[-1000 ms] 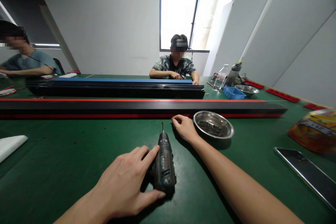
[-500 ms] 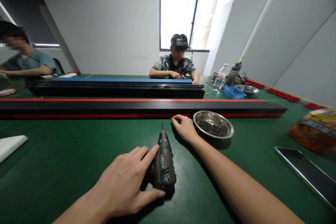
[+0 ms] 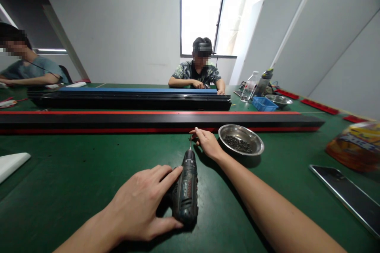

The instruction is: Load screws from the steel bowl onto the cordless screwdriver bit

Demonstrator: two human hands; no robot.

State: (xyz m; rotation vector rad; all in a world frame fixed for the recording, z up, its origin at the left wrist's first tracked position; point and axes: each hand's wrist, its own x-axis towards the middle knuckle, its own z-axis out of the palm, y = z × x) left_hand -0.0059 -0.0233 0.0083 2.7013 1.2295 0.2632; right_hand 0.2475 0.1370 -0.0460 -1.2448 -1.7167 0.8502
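A black cordless drill (image 3: 186, 191) lies in the grip of my left hand (image 3: 142, 199), with fingers and thumb around its body and its bit pointing away from me. At the tip of the drill bit (image 3: 190, 142), my right hand (image 3: 207, 142) pinches what looks like a small dark screw, partly hidden by the fingertips. Just right of that hand stands a shallow metal bowl (image 3: 257, 139) with many small dark screws (image 3: 237, 144) in it. Behind the hand runs a long black bar with red edges (image 3: 148, 119).
A phone (image 3: 341, 191) and an orange packet (image 3: 354, 148) lie at the right. Farther back are a black and blue bar (image 3: 133, 101), a blue basket (image 3: 264, 104), a second metal bowl (image 3: 279, 101) and a bottle (image 3: 249, 87). Two people sit beyond; a white piece (image 3: 13, 165) is left.
The drill has swung slightly to the right, so its bit now meets my right fingertips. My right fingers have shifted a little to the left, toward the bit.
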